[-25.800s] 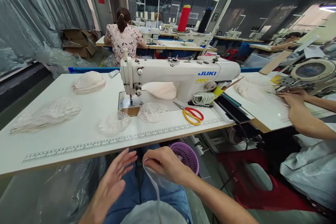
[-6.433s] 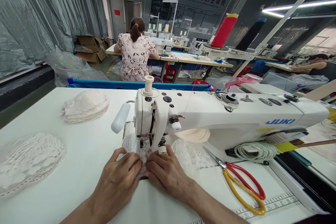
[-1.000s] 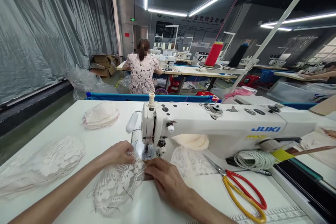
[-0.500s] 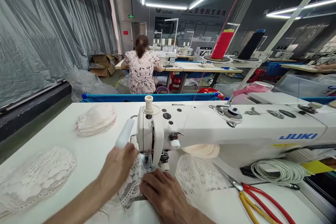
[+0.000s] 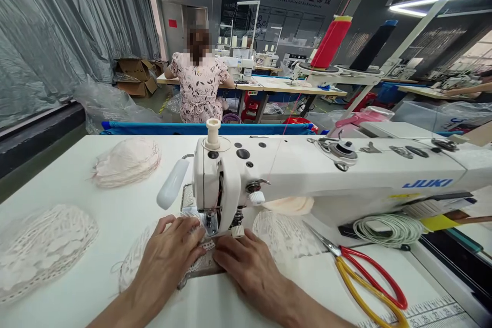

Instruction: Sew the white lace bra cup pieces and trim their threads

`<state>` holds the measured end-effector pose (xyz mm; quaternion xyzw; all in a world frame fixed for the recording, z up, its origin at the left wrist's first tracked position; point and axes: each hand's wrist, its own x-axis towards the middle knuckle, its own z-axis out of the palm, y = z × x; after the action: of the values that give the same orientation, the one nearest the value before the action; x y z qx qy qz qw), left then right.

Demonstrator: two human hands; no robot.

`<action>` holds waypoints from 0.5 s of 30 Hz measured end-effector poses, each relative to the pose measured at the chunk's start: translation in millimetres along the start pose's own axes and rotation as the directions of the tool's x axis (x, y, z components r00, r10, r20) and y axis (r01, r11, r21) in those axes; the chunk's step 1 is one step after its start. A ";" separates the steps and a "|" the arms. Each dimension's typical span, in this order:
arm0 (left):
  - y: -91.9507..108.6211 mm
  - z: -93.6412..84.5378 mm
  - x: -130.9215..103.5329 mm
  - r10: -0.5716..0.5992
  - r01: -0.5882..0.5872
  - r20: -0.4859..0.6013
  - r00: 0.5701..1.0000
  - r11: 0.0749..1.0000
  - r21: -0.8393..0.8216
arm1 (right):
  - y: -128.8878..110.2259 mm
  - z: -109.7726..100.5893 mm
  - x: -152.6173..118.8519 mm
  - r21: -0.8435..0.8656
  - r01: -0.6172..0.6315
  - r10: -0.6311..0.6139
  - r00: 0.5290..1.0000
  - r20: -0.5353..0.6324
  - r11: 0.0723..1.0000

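A piece of white lace (image 5: 207, 259) lies under the presser foot (image 5: 211, 224) of a white sewing machine (image 5: 300, 169). My left hand (image 5: 171, 248) is closed on the lace left of the foot, fingers bent and thumb to the right. Just right of the foot, my right hand (image 5: 251, 264) holds the lace down with its fingers together. Part of the lace is hidden under both hands. A rounded lace piece (image 5: 134, 256) shows beside my left wrist. More lace (image 5: 284, 233) lies beneath the machine arm, right of my right hand.
Stacks of lace cups (image 5: 46, 251) and pale cups (image 5: 126, 164) lie on the left. Scissors (image 5: 369, 277) with red and yellow handles and coiled cord (image 5: 388, 230) are at the right. A white handle (image 5: 172, 184) sticks out beside the machine head. Another person (image 5: 198, 82) sits ahead.
My left hand has moved down and right from near the white handle onto the lace at the foot. My right hand stays by the foot. The view has shifted, showing more table at the front.
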<state>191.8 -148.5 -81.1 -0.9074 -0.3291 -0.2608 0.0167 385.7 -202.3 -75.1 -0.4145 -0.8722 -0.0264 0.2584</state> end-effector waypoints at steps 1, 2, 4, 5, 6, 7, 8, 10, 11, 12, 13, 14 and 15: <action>0.7 0.8 -0.6 0.010 -0.009 -0.003 1.000 1.000 0.015 | -0.1 0.7 -0.3 -0.007 0.003 -0.003 1.000 0.000 1.000; 1.5 1.3 -1.1 0.010 -0.011 0.004 1.000 1.000 0.028 | -0.1 1.2 -0.5 -0.012 0.007 -0.007 1.000 -0.001 1.000; 3.2 0.9 -1.8 -0.005 0.004 0.033 0.999 0.999 0.044 | 0.2 1.0 -0.7 -0.020 0.016 -0.016 1.000 -0.005 1.000; 4.0 0.1 -1.9 -0.022 0.020 0.050 0.998 0.999 0.046 | 0.3 0.4 -0.6 -0.021 0.018 -0.018 1.000 -0.005 1.000; 4.7 -0.9 -1.9 -0.035 0.032 0.064 0.997 0.998 0.050 | 0.3 -0.3 -0.3 -0.023 0.018 -0.018 1.000 -0.002 1.000; 5.3 -1.9 -1.7 -0.037 0.033 0.071 0.997 0.998 0.054 | 0.3 -1.1 0.1 -0.025 0.016 -0.016 1.000 -0.001 1.000; 5.8 -2.7 -1.5 -0.031 0.026 0.073 0.997 0.998 0.061 | 0.2 -1.8 0.7 -0.028 0.015 -0.015 1.000 -0.001 0.999; 6.2 -3.5 -0.5 0.002 -0.007 0.058 0.998 0.997 0.075 | 0.0 -2.5 1.7 -0.040 0.027 -0.027 1.000 -0.006 0.999; 6.2 -3.4 0.2 0.024 -0.027 0.043 0.999 0.996 0.081 | -0.2 -2.4 1.9 -0.049 0.036 -0.037 0.999 -0.005 0.998; 5.9 -3.1 1.0 0.044 -0.046 0.027 0.999 0.995 0.085 | -0.4 -1.9 2.0 -0.059 0.046 -0.046 0.999 0.000 0.997; 5.4 -2.6 1.9 0.060 -0.061 0.011 0.998 0.994 0.088 | -0.6 -1.1 1.7 -0.068 0.055 -0.054 0.998 0.010 0.996; 4.4 -2.1 2.9 0.077 -0.076 -0.009 0.997 0.993 0.086 | -0.9 0.1 1.3 -0.076 0.060 -0.058 0.998 0.022 0.995; 2.9 -1.6 3.9 0.090 -0.088 -0.026 0.996 0.993 0.080 | -1.1 1.4 0.7 -0.081 0.061 -0.059 0.998 0.029 0.995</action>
<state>195.4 -148.7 -77.4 -0.9160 -0.2979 -0.2599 0.0687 383.9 -202.1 -75.8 -0.3986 -0.8859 -0.0643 0.2284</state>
